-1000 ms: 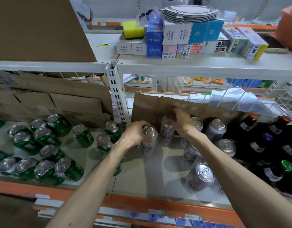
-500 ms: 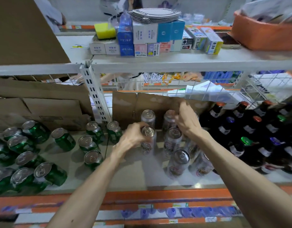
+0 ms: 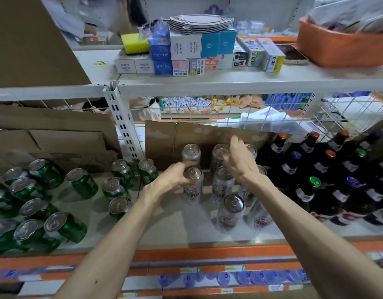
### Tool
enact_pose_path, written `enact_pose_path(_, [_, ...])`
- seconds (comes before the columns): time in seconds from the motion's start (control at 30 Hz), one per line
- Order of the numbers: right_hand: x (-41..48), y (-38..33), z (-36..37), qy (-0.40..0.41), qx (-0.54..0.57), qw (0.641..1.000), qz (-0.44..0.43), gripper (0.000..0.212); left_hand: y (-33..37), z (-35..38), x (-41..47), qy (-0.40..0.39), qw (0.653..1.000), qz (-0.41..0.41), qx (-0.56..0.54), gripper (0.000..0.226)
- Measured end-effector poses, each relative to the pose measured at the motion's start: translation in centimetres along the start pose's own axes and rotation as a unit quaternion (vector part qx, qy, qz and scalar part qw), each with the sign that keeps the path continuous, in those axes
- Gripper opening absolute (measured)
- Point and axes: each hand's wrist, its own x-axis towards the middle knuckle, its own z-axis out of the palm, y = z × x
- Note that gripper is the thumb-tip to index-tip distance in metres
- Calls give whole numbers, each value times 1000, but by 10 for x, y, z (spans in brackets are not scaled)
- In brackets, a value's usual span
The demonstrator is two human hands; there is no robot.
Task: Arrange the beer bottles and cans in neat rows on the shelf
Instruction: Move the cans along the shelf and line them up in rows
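Left hand: wrapped round the upper part of a silver beer can, fingers curled over the rim, thumb on the near side.
Held can's place: standing on the shelf at the front of the leftmost silver column, just in front of a second silver can that stands against the cardboard sheet.
Right hand: spread loose, fingers straight and pointing toward the cardboard, holding nothing; thumb close to the lid of a back-row can, contact impossible to tell.
Middle column: 3 silver cans in a line, the back-row can first, then a middle can, then a front can.
Right column: mostly hidden behind the right hand and wrist; 1 rear lid and 1 near can showing, the latter just beside the front can.
Green cans: scattered over the left half of the shelf at uneven spacing, 2 of them near the upright post.
Beer bottles: dark glass with coloured caps, packed close together at the right, just beside the silver cans.
Shelf: pale board with an orange strip along the front edge.
Upper shelf: stacked small boxes, a yellow sponge, an orange basket at the right.
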Motion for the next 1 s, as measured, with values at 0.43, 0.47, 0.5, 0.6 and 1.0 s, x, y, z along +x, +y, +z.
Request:
enact_pose_path(0.43, [-1,-2,3,1,5,1000,-16,32,8,9,-5,65,993,-40,88,49])
enact_pose_path(0.47, [-2,-2,4,1,3,1000,-19,33,8,9,-6,70,993,-43,89,47])
enact_pose_path(0.5, [-2,-2,3,1,0,1000,-22,33,8,9,-7,77,992,-46,89,46])
enact_pose_path(0.6, [-3,1,1,5,3,1000,-27,34,11,11,-10,94,990,-60,82,52])
enact_pose_path(1.0, [-12,12,-8,13,-6,999,-36,35,17,11,-13,80,992,-73,64,54])
